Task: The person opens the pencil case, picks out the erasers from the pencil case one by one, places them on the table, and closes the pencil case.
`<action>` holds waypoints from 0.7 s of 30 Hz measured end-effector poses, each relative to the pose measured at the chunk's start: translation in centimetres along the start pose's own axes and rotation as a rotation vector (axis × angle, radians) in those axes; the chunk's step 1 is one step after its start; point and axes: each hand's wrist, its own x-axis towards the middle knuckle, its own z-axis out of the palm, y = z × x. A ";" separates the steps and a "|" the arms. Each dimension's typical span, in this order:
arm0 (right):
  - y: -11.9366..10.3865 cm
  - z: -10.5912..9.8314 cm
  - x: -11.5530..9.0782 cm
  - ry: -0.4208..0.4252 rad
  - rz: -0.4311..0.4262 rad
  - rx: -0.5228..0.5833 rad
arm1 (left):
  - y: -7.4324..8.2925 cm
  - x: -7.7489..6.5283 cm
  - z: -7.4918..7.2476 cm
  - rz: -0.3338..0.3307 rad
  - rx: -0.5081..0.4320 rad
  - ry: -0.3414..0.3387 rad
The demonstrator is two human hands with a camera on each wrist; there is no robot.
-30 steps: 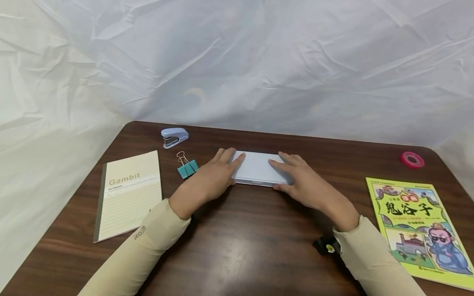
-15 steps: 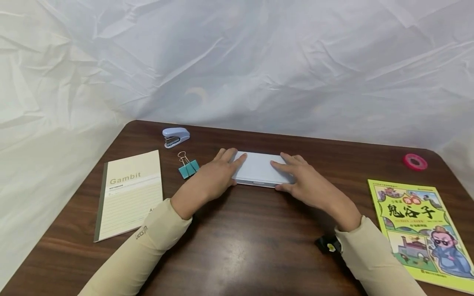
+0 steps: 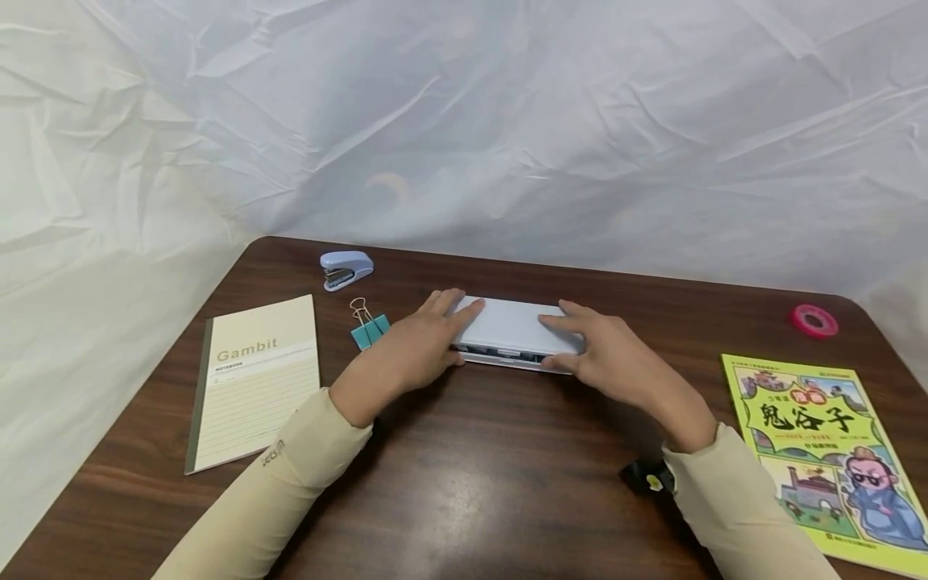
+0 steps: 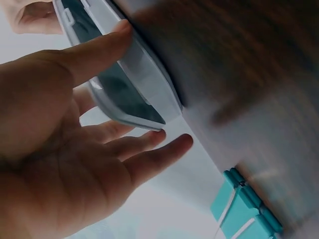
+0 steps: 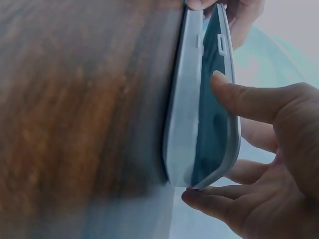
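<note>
A pale blue-white pencil case [image 3: 503,322] lies flat on the brown table, its lid tilted up from the base along the front edge. A dark gap shows between lid and base in both wrist views. My left hand [image 3: 409,354] holds the left end, the thumb on the front edge of the base and the fingers around the end of the lid. My right hand [image 3: 623,358] grips the right end. In the right wrist view its thumb [image 5: 227,92] sits at the lifted lid's edge, and the fingertips touch the end of the case. The contents are too dark to make out.
Left of the hands are a teal binder clip [image 3: 371,331], a light purple stapler [image 3: 346,270] and a cream notebook [image 3: 261,387]. A green comic book [image 3: 819,451] and a pink tape roll [image 3: 814,321] lie to the right. A white cloth [image 3: 507,145] hangs behind the table.
The lid has risen from the base, and a dark gap has appeared along the front. My right hand has shifted slightly right; my left hand has stayed almost still.
</note>
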 end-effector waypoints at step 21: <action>0.2 -3.6 -1.1 0.078 0.125 -0.011 | -2.4 -0.6 -0.7 -0.146 -0.228 -0.020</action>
